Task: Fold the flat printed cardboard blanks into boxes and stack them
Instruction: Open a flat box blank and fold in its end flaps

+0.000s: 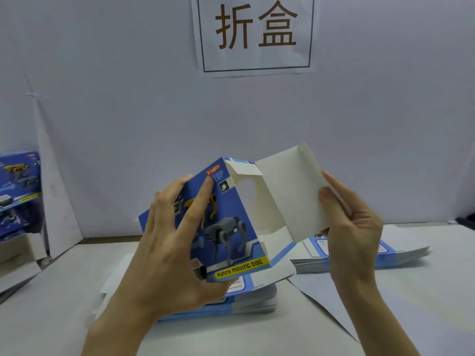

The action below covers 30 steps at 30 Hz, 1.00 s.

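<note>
I hold a half-opened blue box blank (231, 219) printed with robot dogs and "FUNNY MOVING DOG" above the table. My left hand (169, 242) grips its printed front panel, fingers spread over the face and thumb underneath. My right hand (352, 222) pinches the edge of the white inner panel (290, 196), which stands swung open to the right. A small top flap is bent inward. Below lies a stack of flat blanks (244, 301), and a second stack (401, 255) lies to the right.
Folded blue boxes (19, 191) stand stacked at the far left beside a white partition. A paper sign with two large characters (257, 29) hangs on the back wall. The white table (257, 337) has a paper sheet edge at the right front.
</note>
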### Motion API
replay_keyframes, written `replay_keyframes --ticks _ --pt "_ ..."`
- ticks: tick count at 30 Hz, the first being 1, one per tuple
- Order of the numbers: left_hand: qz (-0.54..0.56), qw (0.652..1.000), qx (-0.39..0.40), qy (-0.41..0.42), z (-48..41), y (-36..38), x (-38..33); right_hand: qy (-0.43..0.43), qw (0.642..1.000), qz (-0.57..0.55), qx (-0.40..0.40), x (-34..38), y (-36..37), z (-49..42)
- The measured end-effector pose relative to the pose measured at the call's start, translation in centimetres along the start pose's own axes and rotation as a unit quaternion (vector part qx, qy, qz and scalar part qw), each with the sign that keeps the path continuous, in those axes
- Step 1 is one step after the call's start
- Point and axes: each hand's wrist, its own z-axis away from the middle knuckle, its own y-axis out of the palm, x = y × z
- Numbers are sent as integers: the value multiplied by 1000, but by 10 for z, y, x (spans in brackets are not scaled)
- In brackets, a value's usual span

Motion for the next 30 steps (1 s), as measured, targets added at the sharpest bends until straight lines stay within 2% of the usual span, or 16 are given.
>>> replay_keyframes --ticks 2,5,8,11,14,16,18,20,25,30 --pt "-19 1000 5 1 0 1 0 70 994 -75 28 5 -2 -5" --pt "-57 998 11 9 0 2 0 164 966 -181 85 11 -6 -13" --pt "-61 998 16 14 -2 5 -3 225 945 -204 118 13 -8 -16" --pt "-71 997 19 20 -2 6 -2 286 909 -264 150 13 -10 -18" --pt "-64 998 21 17 -2 5 -2 307 885 -291 197 14 -13 -19" --pt "-55 998 17 17 -2 4 -3 295 899 -251 203 13 -12 -19" --pt "-42 999 15 18 -3 3 -5 275 931 -173 167 11 -10 -19" --pt "-41 999 17 22 -3 3 -6 264 947 -126 133 11 -10 -18" --pt "-51 998 28 17 -2 6 -5 259 948 -137 127 20 -10 -17" --pt "-43 998 34 0 -1 4 -5 234 966 -65 89 17 -12 -14"
